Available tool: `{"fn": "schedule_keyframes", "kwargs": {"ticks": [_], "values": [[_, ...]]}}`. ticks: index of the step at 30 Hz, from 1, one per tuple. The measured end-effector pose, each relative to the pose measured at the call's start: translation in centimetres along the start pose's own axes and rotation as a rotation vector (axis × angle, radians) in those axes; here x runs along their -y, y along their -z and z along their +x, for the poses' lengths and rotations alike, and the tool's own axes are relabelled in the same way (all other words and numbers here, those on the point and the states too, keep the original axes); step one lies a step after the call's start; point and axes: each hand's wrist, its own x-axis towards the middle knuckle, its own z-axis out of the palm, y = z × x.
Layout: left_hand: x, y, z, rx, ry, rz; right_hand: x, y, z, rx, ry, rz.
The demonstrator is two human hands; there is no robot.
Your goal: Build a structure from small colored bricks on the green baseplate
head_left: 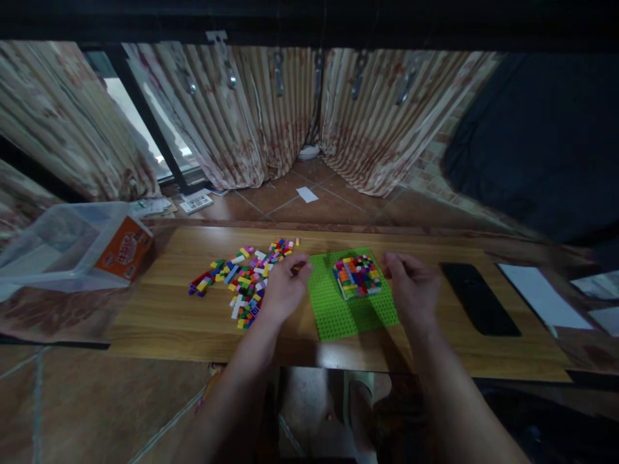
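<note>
A green studded baseplate (325,316) lies on the wooden table, bearing a dense multicoloured block of toy bricks (358,276) near its far side. My left hand (285,289) hovers at the plate's left edge, between it and a loose pile of bricks (246,280). Its thumb and fingers are curled together; whatever may be between the tips is too small to make out. On the plate's right side is my right hand (413,287), also curled closed, with its fingertips turned toward the brick block. Any small thing in that hand is hidden.
A clear plastic bin (72,245) with an orange label stands left of the wooden table (159,309). To the right lie a black flat object (478,298) and white paper (544,293). Curtains (285,116) hang beyond the tiled floor (271,200).
</note>
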Motion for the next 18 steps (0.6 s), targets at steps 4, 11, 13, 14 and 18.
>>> {"fn": "schedule_keyframes", "kwargs": {"ticks": [4, 11, 13, 14, 18], "values": [[-0.3, 2.5, 0.7, -0.261, 0.051, -0.185, 1.1, -2.4, -2.9, 0.231, 0.097, 0.004], [-1.5, 4.4, 0.2, -0.443, 0.143, -0.442, 1.4, -6.5, -6.5, 0.543, 0.363, -0.255], [-1.6, 4.5, 0.1, -0.428, 0.15, -0.477, 1.0, -7.8, -6.8, 0.554, 0.375, -0.346], [-1.6, 4.6, 0.1, -0.425, 0.153, -0.481, 0.8, -8.4, -6.9, 0.548, 0.376, -0.395], [-1.7, 4.9, 0.0, -0.43, 0.163, -0.488, 0.2, -10.4, -6.8, 0.485, 0.356, -0.588]]}}
